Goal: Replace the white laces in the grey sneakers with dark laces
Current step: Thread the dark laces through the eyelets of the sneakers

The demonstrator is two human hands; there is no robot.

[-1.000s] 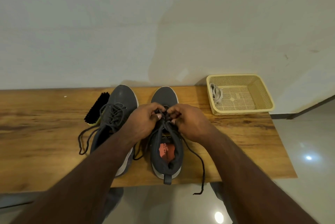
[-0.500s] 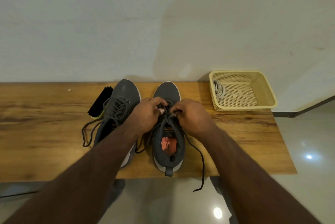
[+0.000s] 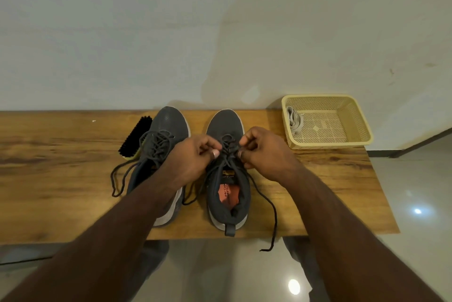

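Two grey sneakers (image 3: 168, 130) are stood side by side on one wooden table (image 3: 61, 179); dark laces (image 3: 228, 148) on the right sneaker (image 3: 225, 123) are pinched by the left hand (image 3: 195, 155) and right hand (image 3: 261, 152); one white lace bundle (image 3: 294, 119) is seen in one basket (image 3: 354, 125); one brush (image 3: 134, 137) lies alongside.

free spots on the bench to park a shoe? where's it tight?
Bare wood on the table left of the brush and left sneaker's lace loop; a narrower strip between the right sneaker and the basket. Crowded at centre: both sneakers, left hand, right hand, trailing dark lace.
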